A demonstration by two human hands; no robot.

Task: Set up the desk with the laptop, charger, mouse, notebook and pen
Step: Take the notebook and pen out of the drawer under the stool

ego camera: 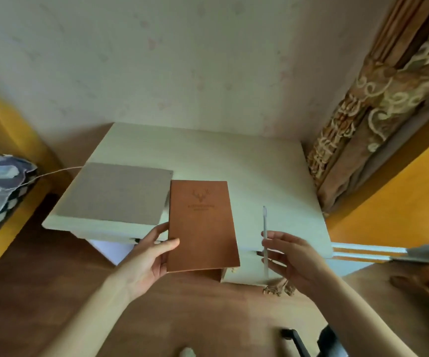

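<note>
Left hand (pixel 148 256) gripped the brown notebook (pixel 201 225) by its near edge, over the desk (pixel 247 181) front; right hand (pixel 289 256) pinched the pen (pixel 265 238) upright. Closed laptop (pixel 118 193) lay just left, cable (pixel 54 173) trailing. Placing both looked next: lower flat, then release.

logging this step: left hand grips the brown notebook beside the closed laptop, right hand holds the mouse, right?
Not quite. The right hand holds the pen, not a mouse, as the head view shows. The left hand does grip the brown notebook beside the closed laptop.
</note>
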